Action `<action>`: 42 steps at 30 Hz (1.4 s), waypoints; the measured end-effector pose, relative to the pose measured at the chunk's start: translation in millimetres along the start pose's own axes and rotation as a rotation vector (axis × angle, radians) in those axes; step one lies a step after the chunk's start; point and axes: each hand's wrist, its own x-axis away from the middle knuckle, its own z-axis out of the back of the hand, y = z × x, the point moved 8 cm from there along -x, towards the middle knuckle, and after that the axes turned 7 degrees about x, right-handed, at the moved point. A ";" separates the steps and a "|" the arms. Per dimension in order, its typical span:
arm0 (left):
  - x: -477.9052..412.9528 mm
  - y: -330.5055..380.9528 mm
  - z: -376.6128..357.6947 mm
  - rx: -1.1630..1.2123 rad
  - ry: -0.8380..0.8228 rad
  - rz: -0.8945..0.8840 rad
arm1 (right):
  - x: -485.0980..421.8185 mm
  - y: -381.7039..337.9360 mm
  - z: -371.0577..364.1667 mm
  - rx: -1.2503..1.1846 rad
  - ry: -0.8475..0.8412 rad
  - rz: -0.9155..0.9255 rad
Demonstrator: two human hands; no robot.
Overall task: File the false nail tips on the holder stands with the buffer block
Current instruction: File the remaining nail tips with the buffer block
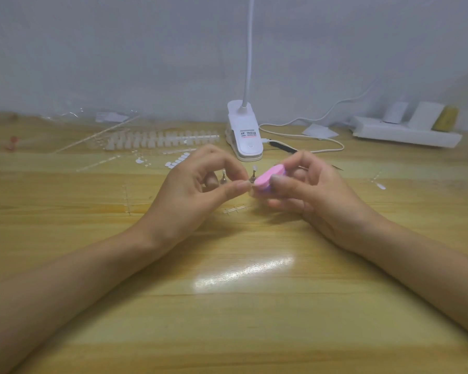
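Your forearms come in from the bottom corners over a wooden table, glare patch mid-frame. Left of centre, your left hand is curled, thumb and forefinger pinched on something tiny at their tips; too small to tell if it's a nail tip or a stand. Through the gap in that hand, one small metal holder stand shows on the table. A second stand with a pale nail tip on top sits just behind the pinch, centre frame. Right of that, your right hand grips the pink buffer block between thumb and fingers, its end touching the left fingertips. Block has a purple layer underneath.

Upper left: clear plastic wrap and a strip of false nails, loose tips and empty sprue bits scattered below it. Upper centre: white clip lamp, neck rising out of frame, cable looping right. Upper right: white power strip with plugs against the wall.
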 end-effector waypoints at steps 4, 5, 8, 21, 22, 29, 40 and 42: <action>-0.5 -0.7 0.7 -0.006 0.003 -0.003 | 0.8 -0.6 -8.3 0.083 -0.051 0.031; -0.5 -0.9 0.3 -0.008 0.000 -0.002 | 0.9 -1.1 -1.4 0.007 0.013 0.029; -0.3 -1.6 -0.1 0.000 -0.001 0.004 | -0.2 -1.1 -3.1 0.045 -0.021 0.031; 1.1 1.7 -3.9 -0.063 -0.034 -0.022 | 0.2 -2.2 1.8 0.032 0.031 0.066; 0.9 2.1 -3.8 -0.069 -0.031 -0.025 | 0.0 -1.7 -0.3 0.060 0.008 0.057; 0.5 1.1 -2.7 -0.064 -0.017 -0.019 | 1.8 -3.0 1.0 0.055 0.035 0.057; -0.1 2.4 -1.2 -0.066 -0.011 -0.038 | 1.8 -3.7 -11.8 0.179 -0.074 0.088; 0.0 2.7 -1.7 -0.073 -0.014 -0.040 | 1.6 -5.4 -1.2 0.062 0.023 0.089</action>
